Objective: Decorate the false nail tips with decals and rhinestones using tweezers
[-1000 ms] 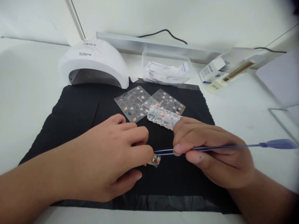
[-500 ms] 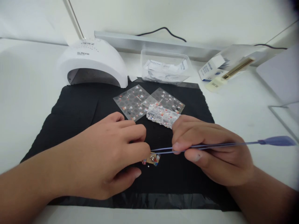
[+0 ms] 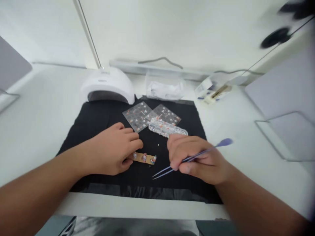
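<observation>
My right hand [image 3: 197, 159] is closed around purple tweezers [image 3: 192, 158]. Their two tips are apart over the black mat, pointing down and left, with nothing visible between them. A tan strip [image 3: 140, 158] carrying several small decorated fake nails [image 3: 144, 157] lies on the mat. Curled fingers of my left hand [image 3: 115, 149] grip its left end, which they hide. Tiny white beads [image 3: 158, 145] rest on the mat near the strip. Just beyond my right knuckles is a clear compartment case [image 3: 164, 127] of small gems, partly covered by the hand.
Two clear sticker sheets [image 3: 137, 116] overlap on the black mat [image 3: 98, 123]. Behind them stand a white nail lamp [image 3: 108, 83] and a clear plastic box [image 3: 164, 90] of white packets. A small white box [image 3: 204, 88] is at the back right. A wire stand [image 3: 270, 141] is farther right.
The tweezer tips have drawn away from the strip, down and to the right. More of the strip and its nails now shows. The camera view has tilted and widened out.
</observation>
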`<state>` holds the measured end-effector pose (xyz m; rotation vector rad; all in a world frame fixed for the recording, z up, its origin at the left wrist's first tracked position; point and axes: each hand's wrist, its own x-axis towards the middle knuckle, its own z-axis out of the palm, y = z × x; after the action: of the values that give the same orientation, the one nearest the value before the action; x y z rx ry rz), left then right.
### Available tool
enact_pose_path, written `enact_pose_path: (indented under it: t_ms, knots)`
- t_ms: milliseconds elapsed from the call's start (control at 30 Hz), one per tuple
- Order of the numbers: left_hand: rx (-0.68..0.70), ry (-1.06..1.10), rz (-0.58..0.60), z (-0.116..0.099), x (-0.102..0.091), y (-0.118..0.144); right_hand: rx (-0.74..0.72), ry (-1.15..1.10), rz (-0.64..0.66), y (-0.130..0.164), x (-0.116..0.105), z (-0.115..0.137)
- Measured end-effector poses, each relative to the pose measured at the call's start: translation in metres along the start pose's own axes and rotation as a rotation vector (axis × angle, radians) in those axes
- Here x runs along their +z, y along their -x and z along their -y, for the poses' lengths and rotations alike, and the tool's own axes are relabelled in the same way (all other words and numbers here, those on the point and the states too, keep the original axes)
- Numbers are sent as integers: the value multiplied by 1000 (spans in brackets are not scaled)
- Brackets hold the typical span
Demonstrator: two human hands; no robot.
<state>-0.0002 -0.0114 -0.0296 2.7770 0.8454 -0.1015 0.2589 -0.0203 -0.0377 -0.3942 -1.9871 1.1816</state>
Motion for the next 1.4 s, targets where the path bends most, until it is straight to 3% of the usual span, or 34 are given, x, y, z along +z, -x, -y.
enact_pose_path:
  t_ms: [100,233,333,600,1400]
  knots:
    - [-22,0,72,1,6,-5,-30,59,102,1,0,-3]
    - [-92,-19,61,5,2,-5,-36,183,219,2,1,1]
    - [-156,-33,83,8,-4,-1,-4,228,227,2,1,5]
    - [-113,-33,-17,9,1,3,106,254,248,1,-4,-3]
    - [-117,23,-83,17,5,3,79,302,286,0,-2,-5]
